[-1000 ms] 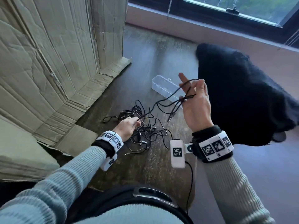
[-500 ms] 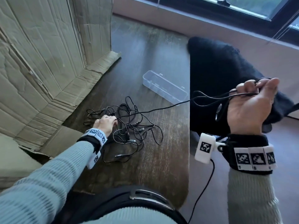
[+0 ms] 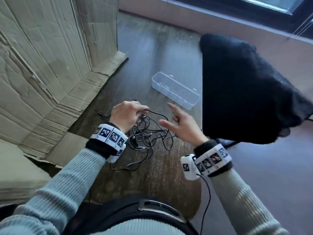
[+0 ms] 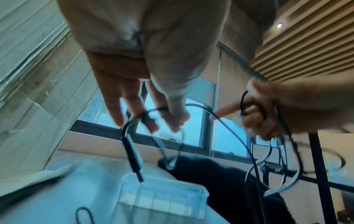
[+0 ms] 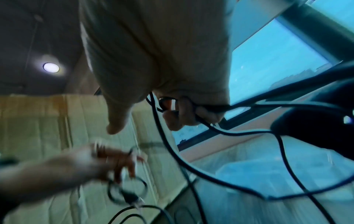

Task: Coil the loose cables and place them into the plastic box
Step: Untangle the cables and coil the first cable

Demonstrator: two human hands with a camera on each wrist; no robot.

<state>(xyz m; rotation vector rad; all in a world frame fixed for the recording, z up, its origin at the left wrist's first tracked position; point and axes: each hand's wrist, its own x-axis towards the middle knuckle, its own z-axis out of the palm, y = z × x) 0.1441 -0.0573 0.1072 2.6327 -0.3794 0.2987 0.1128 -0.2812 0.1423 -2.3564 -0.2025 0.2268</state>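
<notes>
The right hand (image 5: 153,60) fills the upper frame, with 2 curled fingers (image 5: 184,112) gripping black cables (image 5: 191,159) that loop downward. The left hand (image 5: 86,163), blurred at lower left, holds further cable loops. A ceiling light (image 5: 51,67) glows at upper left.

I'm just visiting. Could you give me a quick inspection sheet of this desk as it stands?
Surface: dark wooden table.
Job's things: clear rectangular plastic box, open, nothing seen inside.
Clutter: black fuzzy fabric at the right edge; creased cardboard sheets on the left.
Hands: left hand pinches one of the thin black cables; right hand has strands looped round its curled fingers.
Cables: the rest lie tangled on the table, uncoiled.
Surroundings: window beyond the table.
</notes>
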